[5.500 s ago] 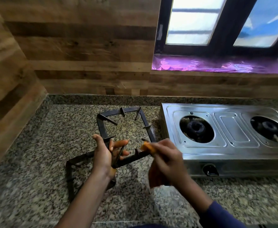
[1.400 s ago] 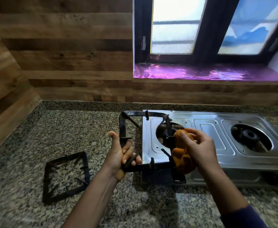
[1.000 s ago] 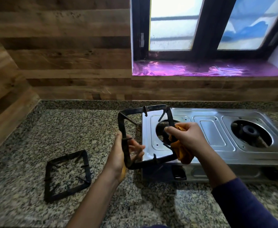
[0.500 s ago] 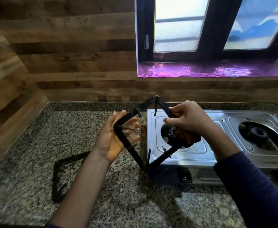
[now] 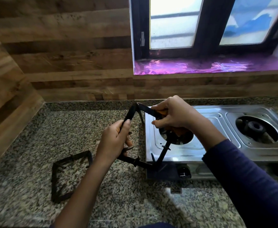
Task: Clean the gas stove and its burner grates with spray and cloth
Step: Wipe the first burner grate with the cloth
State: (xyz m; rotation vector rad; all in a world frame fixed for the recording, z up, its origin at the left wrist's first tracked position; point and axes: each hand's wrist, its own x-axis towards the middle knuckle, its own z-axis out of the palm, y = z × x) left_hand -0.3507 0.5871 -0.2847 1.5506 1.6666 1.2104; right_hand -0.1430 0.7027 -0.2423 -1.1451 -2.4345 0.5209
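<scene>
Left hand (image 5: pixel 113 142) grips grate (image 5: pixel 163 149), tipped on corner above desk (image 5: pixel 36 162) beside stove (image 5: pixel 213 117), so bars face up. Right hand (image 5: pixel 172 115) squeezes orange cloth (image 5: pixel 163 111) round top bar to rub it. Other grate (image 5: pixel 70 176) lies flat on desk, out of way.

Wood-plank wall (image 5: pixel 69 46), bright window (image 5: pixel 172 23), purple sill (image 5: pixel 200 67), granite counter (image 5: pixel 28 186).

A home kitchen: granite counter (image 5: pixel 36 203), two-burner gas stove (image 5: pixel 217 148) (steel), window (image 5: pixel 172 23) behind.
</scene>
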